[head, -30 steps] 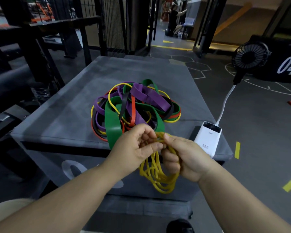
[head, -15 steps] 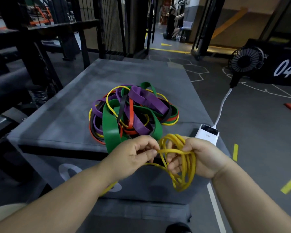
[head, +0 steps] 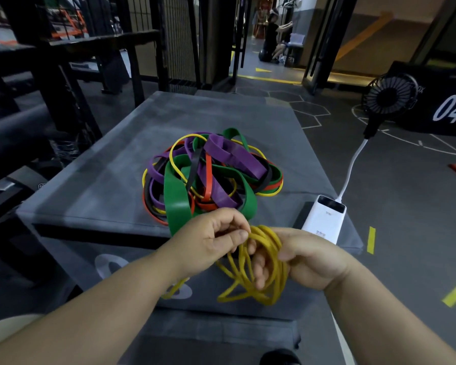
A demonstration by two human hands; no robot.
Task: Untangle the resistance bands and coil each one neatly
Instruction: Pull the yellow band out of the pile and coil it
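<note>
Left hand (head: 208, 243): pinches yellow band (head: 263, 295), now closer to the coil.
Right hand (head: 309, 262): fingers (head: 259, 273) through coil, gripping.
Tangled pile (head: 208, 175): unmoved, near padded box (head: 103, 180) front edge.

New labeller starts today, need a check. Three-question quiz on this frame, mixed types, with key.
1. True or false: the yellow coil lies on the box.
2. What sits on the box to the right of the band pile? A) power bank B) bottle C) towel
3. Fill in: the coil is looped round the fingers of the ___ hand.

Key
1. False. Both hands hold it in front of the box.
2. A.
3. Right. The right hand carries the loops, and the left hand pinches a strand.
</note>
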